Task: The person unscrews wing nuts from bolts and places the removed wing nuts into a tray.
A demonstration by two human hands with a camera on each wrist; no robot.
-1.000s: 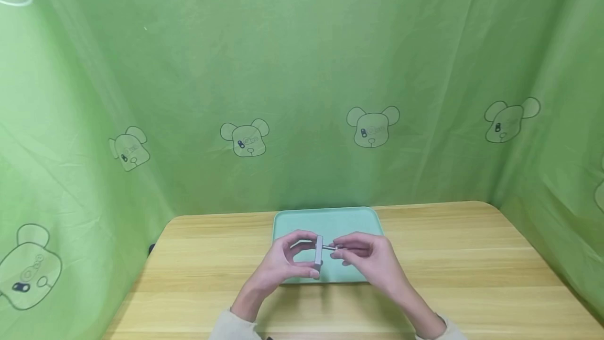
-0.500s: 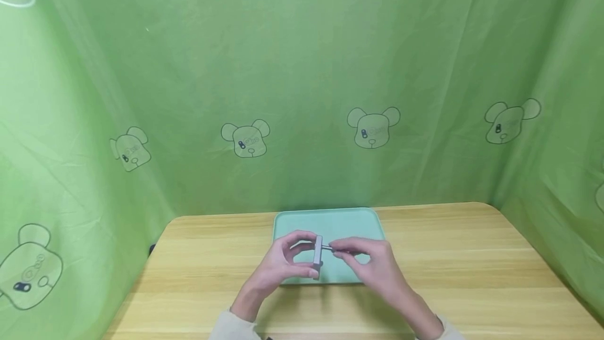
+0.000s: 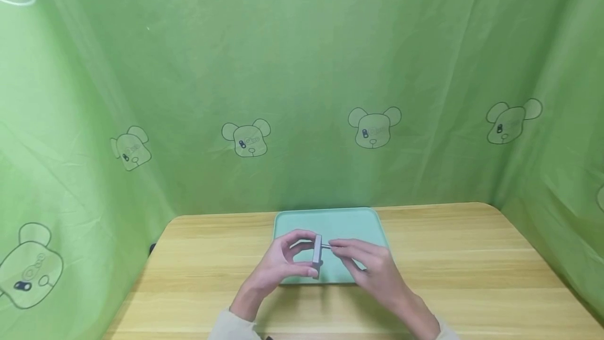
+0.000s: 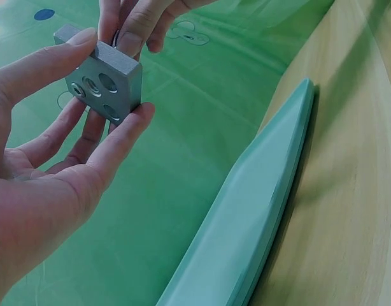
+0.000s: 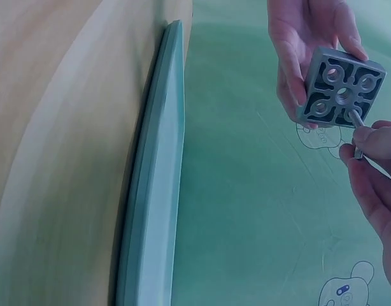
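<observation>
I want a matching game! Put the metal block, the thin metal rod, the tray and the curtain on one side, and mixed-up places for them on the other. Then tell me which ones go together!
Things:
1. metal block
2. thin metal rod
3. tray
4. curtain

Places:
A. lying on the wooden table
B. pinched in the fingers of the right hand
C. hanging behind the table
D. held between the thumb and fingers of the left hand

Right pairs: 1-D, 2-B, 3-A, 4-C
</observation>
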